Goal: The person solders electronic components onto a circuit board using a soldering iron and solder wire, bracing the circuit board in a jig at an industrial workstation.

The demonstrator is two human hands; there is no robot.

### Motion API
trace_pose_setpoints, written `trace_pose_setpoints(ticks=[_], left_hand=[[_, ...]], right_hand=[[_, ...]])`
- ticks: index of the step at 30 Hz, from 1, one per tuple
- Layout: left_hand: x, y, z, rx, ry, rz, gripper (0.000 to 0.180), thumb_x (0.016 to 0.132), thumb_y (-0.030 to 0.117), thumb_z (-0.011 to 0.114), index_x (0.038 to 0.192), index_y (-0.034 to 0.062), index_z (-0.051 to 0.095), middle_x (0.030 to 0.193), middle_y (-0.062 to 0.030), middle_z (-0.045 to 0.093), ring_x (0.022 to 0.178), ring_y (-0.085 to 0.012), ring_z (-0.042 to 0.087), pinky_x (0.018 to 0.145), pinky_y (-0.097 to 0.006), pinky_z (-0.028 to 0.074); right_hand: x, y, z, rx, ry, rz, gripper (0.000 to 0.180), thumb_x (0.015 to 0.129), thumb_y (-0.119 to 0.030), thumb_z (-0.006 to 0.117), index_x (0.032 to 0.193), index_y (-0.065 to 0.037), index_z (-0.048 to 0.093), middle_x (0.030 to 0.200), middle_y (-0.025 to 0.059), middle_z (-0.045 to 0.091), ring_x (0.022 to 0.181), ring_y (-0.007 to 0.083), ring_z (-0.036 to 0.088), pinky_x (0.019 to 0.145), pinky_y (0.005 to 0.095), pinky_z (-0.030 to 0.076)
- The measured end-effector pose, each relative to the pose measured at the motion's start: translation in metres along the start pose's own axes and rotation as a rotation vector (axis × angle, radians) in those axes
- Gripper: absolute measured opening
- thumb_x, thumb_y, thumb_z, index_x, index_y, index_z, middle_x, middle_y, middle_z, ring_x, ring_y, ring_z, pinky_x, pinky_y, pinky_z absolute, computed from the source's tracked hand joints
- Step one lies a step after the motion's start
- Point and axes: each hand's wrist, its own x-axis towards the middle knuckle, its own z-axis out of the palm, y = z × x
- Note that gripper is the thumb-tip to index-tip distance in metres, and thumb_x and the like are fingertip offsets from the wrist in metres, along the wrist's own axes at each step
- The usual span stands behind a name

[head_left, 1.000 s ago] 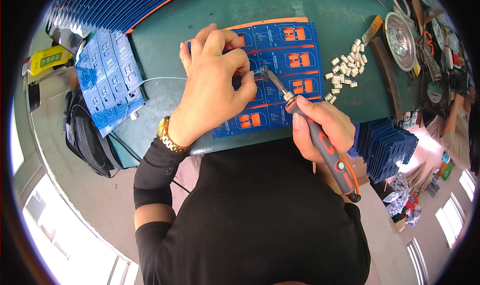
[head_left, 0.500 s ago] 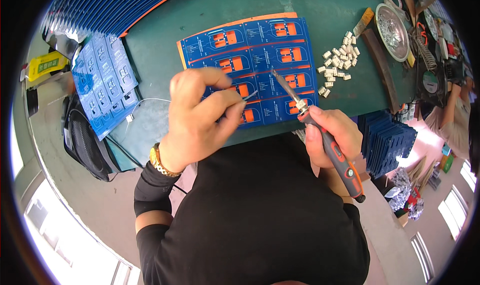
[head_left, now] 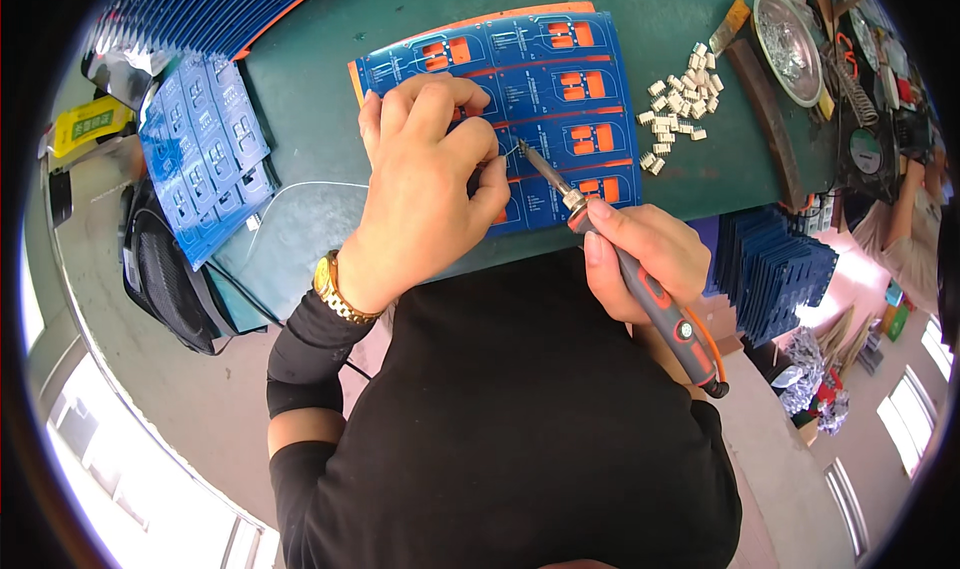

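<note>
One thin wire (head_left: pixel 320 182) is pinched between thumb and forefinger of the left hand (head_left: pixel 425 174), and the soldering iron (head_left: pixel 652 291), clasped by the right hand (head_left: pixel 655 259), has been brought back to the wire's tip over the blue circuit panel (head_left: pixel 543 99), so soldering seems resumed.

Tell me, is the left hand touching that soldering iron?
Apart. The head view shows a strip of blue circuit board between the left hand and the soldering iron, whose handle the right hand grips.
</note>
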Motion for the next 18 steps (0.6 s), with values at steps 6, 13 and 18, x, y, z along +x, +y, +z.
trace_pose_setpoints(ticks=[6, 13, 18], left_hand=[[0.0005, 0.0023, 0.0016, 0.023, -0.016, -0.005, 0.009, 0.071, 0.005, 0.068, 0.075, 0.0054, 0.060, 0.110, -0.0078, 0.052, 0.110, -0.0333, 0.046, 0.094, -0.068, 0.029], [0.0005, 0.0066, 0.0008, 0.114, -0.037, 0.017, 0.010, 0.073, 0.008, 0.067, 0.080, 0.0044, 0.061, 0.110, -0.0086, 0.051, 0.113, -0.0339, 0.044, 0.094, -0.072, 0.027], [0.0006, 0.0087, 0.0022, 0.153, -0.051, 0.026, 0.012, 0.074, 0.010, 0.067, 0.083, 0.0040, 0.062, 0.112, -0.0088, 0.050, 0.114, -0.0339, 0.043, 0.094, -0.072, 0.027]], right_hand=[[-0.0021, -0.0027, -0.0012, -0.010, -0.012, -0.006, 0.031, 0.069, 0.006, 0.068, 0.100, 0.001, 0.068, 0.070, 0.0092, 0.068, 0.053, 0.0171, 0.064, 0.049, 0.0241, 0.051], [-0.0044, -0.0063, -0.0014, -0.019, -0.002, -0.009, 0.031, 0.069, 0.006, 0.068, 0.100, 0.001, 0.068, 0.070, 0.0093, 0.068, 0.055, 0.0168, 0.065, 0.050, 0.0236, 0.052], [-0.0067, -0.0089, -0.0016, -0.028, -0.007, 0.007, 0.032, 0.069, 0.007, 0.068, 0.100, 0.001, 0.068, 0.072, 0.0097, 0.068, 0.057, 0.0171, 0.065, 0.053, 0.0239, 0.052]])
